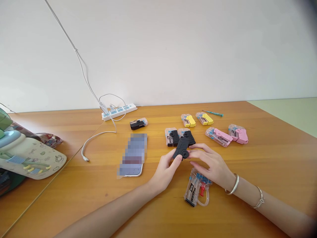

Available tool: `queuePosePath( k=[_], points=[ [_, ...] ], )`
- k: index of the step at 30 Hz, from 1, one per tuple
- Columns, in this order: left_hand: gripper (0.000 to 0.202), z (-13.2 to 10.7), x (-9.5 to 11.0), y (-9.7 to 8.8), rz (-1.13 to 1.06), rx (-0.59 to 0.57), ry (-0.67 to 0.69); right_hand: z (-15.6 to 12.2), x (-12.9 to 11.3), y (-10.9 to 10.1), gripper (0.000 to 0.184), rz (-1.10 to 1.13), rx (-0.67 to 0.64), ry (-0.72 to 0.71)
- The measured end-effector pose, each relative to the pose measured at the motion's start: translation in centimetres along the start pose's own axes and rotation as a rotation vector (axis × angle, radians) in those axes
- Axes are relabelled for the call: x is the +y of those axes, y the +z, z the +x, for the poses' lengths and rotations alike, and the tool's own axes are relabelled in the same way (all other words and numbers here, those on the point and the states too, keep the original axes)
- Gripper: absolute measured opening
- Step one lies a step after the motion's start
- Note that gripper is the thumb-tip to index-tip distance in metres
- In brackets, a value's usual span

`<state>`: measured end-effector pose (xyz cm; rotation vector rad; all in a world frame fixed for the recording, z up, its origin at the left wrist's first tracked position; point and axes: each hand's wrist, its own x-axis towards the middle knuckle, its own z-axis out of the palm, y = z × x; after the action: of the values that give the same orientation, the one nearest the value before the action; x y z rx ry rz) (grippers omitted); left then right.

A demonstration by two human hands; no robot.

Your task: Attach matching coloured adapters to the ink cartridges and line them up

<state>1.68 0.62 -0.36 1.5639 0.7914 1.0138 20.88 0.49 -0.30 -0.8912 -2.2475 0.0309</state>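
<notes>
Fingers (173,161) of the left hand (165,172) are closed on the lower end of a black toy pistol shell (182,147). The right hand (213,166) pinches the same end from the other side, its remaining fingers spread loose. The shell sits tilted at the middle of the desk (260,158), just in front of two black toy pistols (172,137). A clear toy pistol (196,191) lies beneath the right hand. Yellow toy pistols (188,120) and pink toy pistols (219,136) lie farther back, and a phone (133,155) lies to the left.
</notes>
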Motion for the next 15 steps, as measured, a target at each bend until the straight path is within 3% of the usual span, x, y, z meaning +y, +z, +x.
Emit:
queuePosePath(
  k=[5,10,15],
  points=[
    [0.03,0.3,-0.4,0.0,0.04,0.086,-0.059,0.2,1.2,-0.8,0.013,-0.098,-0.011,0.142],
    [0.03,0.2,-0.4,0.1,0.058,0.07,-0.065,0.0,2.7,-1.4,0.011,-0.277,-0.181,0.225],
    [0.029,0.0,-0.1,0.2,0.193,0.052,-0.077,-0.3,3.2,-1.0,0.01,-0.227,-0.279,0.279]
  ],
)
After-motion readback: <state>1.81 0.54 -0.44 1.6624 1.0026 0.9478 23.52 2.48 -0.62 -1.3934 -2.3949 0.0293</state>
